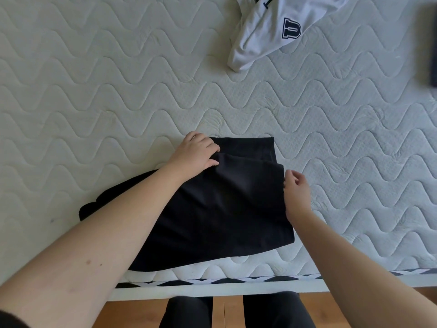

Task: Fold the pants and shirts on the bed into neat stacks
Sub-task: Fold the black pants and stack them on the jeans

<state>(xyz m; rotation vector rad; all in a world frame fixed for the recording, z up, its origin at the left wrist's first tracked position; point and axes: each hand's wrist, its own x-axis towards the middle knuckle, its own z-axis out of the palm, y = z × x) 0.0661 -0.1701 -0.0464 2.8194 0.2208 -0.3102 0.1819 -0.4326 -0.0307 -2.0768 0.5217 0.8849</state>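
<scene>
Out on the left, the quilted white mattress (94,95) lies bare, and the black fabric garment (220,209), pants by the look of it, sits at the near edge of the bed, partly folded, its left end trailing out from under the forearm. The left hand (197,151) comes in across that cloth, knuckles up, fingers curled onto the far left corner of the upper layer, gripping or pressing the fold there; I judge it a grip, though the fingertips are tucked out of sight. The risk shows here: the near hem hangs close to the mattress edge, so a hard tug could drag the whole piece off toward the wooden floor (227,313), and the loose upper layer could skew if one side pulls before the other. Moving right, the right hand (296,192) stands at the garment's right edge, wrist bent, fingers loosely curled and touching the hem; whether it is actually pinching cloth I cannot tell. Farther right and up, a crumpled white shirt with a dark letter patch (267,31) waits unfolded, well apart.
</scene>
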